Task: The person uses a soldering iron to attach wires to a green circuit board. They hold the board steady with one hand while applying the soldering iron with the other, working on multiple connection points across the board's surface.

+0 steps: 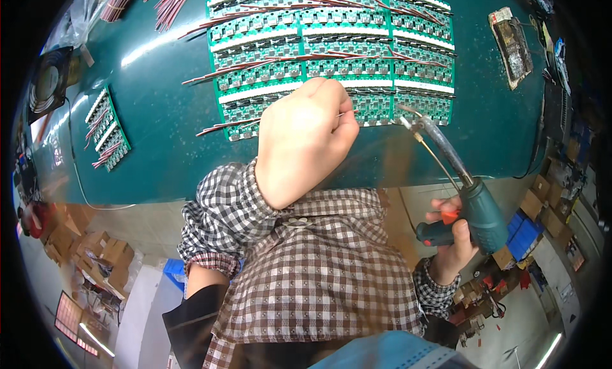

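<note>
Panels of green circuit boards (347,67) lie side by side on the teal tabletop, with white strips and rows of small parts. Red-and-white wires (255,66) rest across them. My left hand (309,136) is closed over the front edge of the boards, fingertips pinched on what looks like a thin wire (340,115). The hand hides the board beneath it. My right hand (456,238) grips a dark green soldering gun (482,215) by its handle, near the orange-red trigger. Its metal tip and a thin feed tube point at the front right corner of the boards.
A smaller board panel (108,132) with wires lies at the left. Bundles of wires (171,9) sit at the far left, near a black fan (51,85). At the right lies a scorched, dirty block (511,48). Cardboard boxes (105,257) and a blue bin (524,237) stand beyond the table.
</note>
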`<state>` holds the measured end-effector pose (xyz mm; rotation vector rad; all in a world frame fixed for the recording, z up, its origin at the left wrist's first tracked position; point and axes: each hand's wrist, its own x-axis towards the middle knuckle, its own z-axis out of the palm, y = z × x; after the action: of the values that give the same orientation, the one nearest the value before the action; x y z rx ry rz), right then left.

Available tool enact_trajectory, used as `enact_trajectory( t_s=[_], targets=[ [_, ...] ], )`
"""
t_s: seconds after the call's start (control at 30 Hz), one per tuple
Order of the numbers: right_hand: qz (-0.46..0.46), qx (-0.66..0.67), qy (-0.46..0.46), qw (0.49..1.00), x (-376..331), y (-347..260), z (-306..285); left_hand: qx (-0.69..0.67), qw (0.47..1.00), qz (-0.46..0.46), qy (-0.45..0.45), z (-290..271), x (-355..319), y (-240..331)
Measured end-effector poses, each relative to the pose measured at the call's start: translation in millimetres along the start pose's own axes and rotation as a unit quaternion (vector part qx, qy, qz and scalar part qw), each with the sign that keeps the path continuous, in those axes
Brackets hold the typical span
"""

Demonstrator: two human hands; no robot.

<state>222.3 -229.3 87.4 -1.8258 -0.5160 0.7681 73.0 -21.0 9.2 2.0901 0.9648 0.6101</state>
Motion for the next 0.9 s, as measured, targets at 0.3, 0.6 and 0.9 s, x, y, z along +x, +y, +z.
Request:
enact_trajectory(
  t_s=[0.3,0.6,0.9],
  targets=[
    [0.02,0.029,-0.037,0.999,-1.9,-3.6,1.9,-0.005,1.0,-0.02,-0.016,-1.8,2.7,-1.5],
    [-0.009,-0.058,-0.045,0.997,-0.7,-6.6,15.5,-0.011,0.998,-0.04,-0.037,-4.9,8.2,-1.2],
    [0.01,-0.082,-0.061,0.995,-0.8,-6.5,13.1,-0.01,0.999,-0.041,-0.031,-3.8,7.9,-1.6]
  ],
)
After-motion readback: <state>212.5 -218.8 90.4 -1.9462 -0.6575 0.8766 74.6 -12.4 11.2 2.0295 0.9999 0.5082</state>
